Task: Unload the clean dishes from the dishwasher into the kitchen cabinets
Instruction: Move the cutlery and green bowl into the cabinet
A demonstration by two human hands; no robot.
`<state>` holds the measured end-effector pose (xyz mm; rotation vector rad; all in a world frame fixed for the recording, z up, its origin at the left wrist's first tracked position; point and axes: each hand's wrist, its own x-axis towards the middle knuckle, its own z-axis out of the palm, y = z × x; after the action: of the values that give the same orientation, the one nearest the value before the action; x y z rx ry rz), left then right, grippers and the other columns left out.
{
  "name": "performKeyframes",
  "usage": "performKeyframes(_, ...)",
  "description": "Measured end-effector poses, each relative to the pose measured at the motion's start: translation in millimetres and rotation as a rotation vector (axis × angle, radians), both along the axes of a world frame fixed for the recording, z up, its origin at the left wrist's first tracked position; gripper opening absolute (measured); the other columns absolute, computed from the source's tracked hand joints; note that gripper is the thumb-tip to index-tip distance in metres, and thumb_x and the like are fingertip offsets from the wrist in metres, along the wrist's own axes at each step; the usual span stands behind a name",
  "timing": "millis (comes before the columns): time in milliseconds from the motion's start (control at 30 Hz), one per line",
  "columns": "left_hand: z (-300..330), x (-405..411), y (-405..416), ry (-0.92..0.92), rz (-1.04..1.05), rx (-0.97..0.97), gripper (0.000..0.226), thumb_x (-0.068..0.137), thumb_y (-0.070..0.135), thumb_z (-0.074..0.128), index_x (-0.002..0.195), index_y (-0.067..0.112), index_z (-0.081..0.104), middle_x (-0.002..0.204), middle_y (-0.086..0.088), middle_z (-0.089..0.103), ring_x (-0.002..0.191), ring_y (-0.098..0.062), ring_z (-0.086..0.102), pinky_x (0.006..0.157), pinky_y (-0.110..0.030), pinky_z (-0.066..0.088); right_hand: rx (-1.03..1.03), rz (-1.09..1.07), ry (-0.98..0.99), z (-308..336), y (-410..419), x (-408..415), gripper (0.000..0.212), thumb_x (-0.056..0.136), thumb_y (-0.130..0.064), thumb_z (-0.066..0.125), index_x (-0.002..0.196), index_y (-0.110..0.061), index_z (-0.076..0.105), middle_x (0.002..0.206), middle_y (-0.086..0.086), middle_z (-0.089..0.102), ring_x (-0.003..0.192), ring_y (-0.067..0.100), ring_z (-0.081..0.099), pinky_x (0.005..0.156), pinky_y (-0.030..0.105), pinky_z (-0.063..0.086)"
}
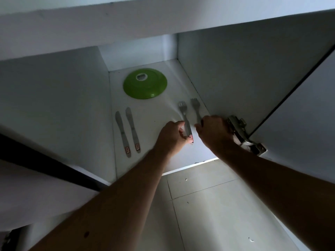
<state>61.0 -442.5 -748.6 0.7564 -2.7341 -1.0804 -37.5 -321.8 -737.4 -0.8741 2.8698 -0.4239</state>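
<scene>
- Both arms reach into the open white cabinet [145,160], and each hand has a fork.
- The left hand [171,137] curls its fingers around the handle of the left fork [183,113]; the tines point toward the back of the cabinet, and a small red-and-white label shows at the handle's end, just below the fingers.
- The right hand [213,130] pinches the handle of the right fork [196,107], fingers folded over it; most of that handle is hidden under the hand.
- The two forks lie almost parallel, just beside each other, near the cabinet's right wall. Whether they rest fully on the shelf cannot be told.
- On the left of the shelf lie two table knives [127,131], side by side, blades toward the back, each with a small label near the handle end.
- At the back sits a green plate [145,83], face down, well apart from the cutlery.
- A metal door hinge [239,131] sits just right of the right hand, where the open door meets the cabinet.
</scene>
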Motion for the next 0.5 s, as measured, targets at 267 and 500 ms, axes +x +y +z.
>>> performKeyframes(267, 1.6, -4.9, -1.3, 0.006, -0.035, -0.035, 0.037, 0.063, 0.041, 0.081, 0.078, 0.016, 0.058, 0.072, -0.001, 0.060, 0.062, -0.016, 0.052, 0.058, -0.029, 0.039, -0.015, -0.007, -0.018, 2.5, -5.4, -6.2, 0.021, 0.100, -0.025, 0.047, 0.086, -0.010, 0.051, 0.093, 0.019, 0.061, 0.088, 0.037, 0.060, 0.069, 0.034, 0.040)
performKeyframes(500, 5.0, -6.4, 1.8, 0.007, -0.031, -0.092, 0.047, 0.063, 0.050, 0.082, 0.098, 0.024, 0.065, 0.076, 0.000, 0.057, 0.068, -0.016, 0.051, 0.060, -0.028, 0.034, 0.051, 0.041, 0.047, -3.6, -3.5, -4.8, 0.023, 0.099, -0.027, 0.047, 0.093, -0.008, 0.058, 0.093, 0.017, 0.057, 0.091, 0.036, 0.059, 0.072, 0.036, 0.043)
